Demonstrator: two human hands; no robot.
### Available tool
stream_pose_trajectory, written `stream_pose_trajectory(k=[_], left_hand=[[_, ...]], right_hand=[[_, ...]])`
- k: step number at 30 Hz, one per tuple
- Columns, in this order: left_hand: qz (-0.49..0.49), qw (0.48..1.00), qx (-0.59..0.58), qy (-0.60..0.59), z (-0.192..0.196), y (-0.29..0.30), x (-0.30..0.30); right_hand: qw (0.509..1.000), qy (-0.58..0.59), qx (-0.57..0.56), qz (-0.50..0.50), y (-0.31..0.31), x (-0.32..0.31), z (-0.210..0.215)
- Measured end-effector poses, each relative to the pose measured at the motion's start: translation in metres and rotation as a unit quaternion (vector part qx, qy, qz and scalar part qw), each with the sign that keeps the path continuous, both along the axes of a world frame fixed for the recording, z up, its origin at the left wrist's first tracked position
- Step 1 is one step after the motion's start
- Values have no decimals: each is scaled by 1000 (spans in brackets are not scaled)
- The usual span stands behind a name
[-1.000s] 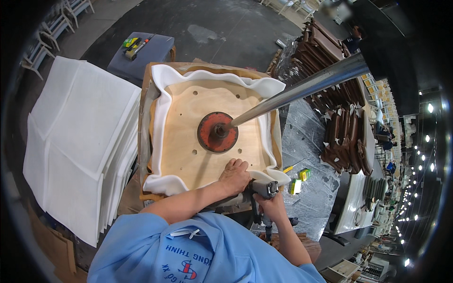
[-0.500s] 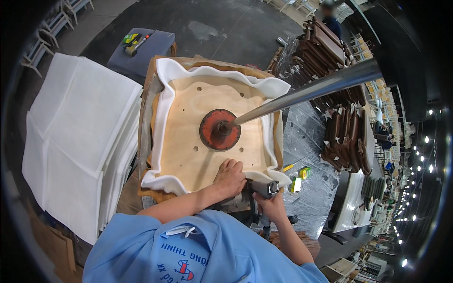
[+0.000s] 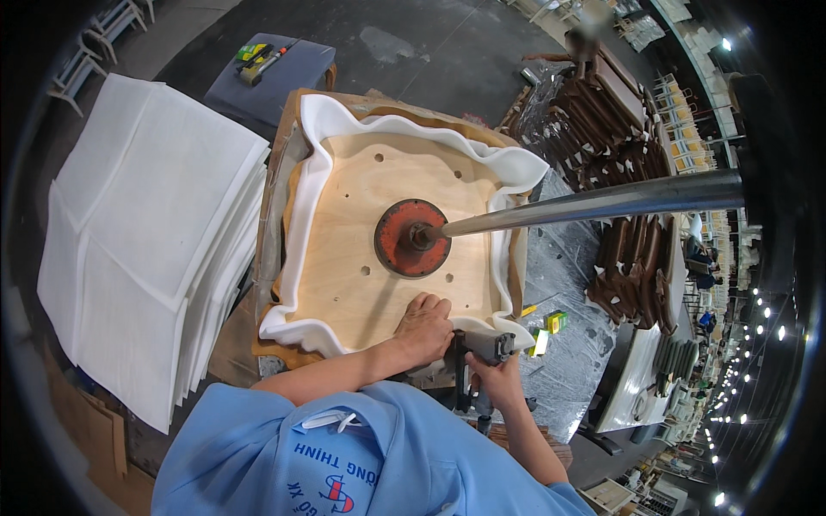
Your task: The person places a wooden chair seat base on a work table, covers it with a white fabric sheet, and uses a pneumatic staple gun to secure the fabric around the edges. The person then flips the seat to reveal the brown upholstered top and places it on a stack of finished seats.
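Since a second ago I see left hand (image 3: pixel 423 325) slide toward 5 o'clock, fingers curled pressing white fabric (image 3: pixel 297 331) onto plywood seat (image 3: pixel 361 224), right hand (image 3: pixel 490 371) stays fisted around staple gun (image 3: pixel 480 348), edge fastening continues.

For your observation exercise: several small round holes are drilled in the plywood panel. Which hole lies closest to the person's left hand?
The hole just below the red disc, directly above the left hand; the other holes lie farther up or left on the plywood panel.

Small yellow-green boxes (image 3: pixel 551 325) on foil-covered bench (image 3: pixel 559 361), right of plywood panel (image 3: pixel 379 232).
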State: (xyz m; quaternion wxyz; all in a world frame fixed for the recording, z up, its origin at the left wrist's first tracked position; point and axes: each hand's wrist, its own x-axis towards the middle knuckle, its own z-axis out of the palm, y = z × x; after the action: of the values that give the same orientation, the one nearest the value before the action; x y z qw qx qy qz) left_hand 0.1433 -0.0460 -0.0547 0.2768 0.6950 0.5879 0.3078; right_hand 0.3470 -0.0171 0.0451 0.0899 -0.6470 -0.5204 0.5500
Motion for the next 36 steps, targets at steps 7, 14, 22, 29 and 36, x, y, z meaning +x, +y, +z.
stream_pose_trajectory(k=[7, 14, 22, 29, 36], left_hand=[[0, 1000, -20, 6, 2, 2, 2], [19, 999, -12, 32, 1, 2, 11], [78, 971, -170, -149, 18, 44, -51], [-163, 958, -220, -85, 97, -102, -89], [-88, 985, 74, 126, 29, -116, -76]], right_hand=[[999, -39, 5, 23, 2, -12, 10], [991, -32, 88, 99, 9, -10, 4], [997, 26, 16, 71, -28, 17, 5], [989, 4, 141, 34, -58, 24, -25], [989, -31, 141, -20, -54, 17, -19]])
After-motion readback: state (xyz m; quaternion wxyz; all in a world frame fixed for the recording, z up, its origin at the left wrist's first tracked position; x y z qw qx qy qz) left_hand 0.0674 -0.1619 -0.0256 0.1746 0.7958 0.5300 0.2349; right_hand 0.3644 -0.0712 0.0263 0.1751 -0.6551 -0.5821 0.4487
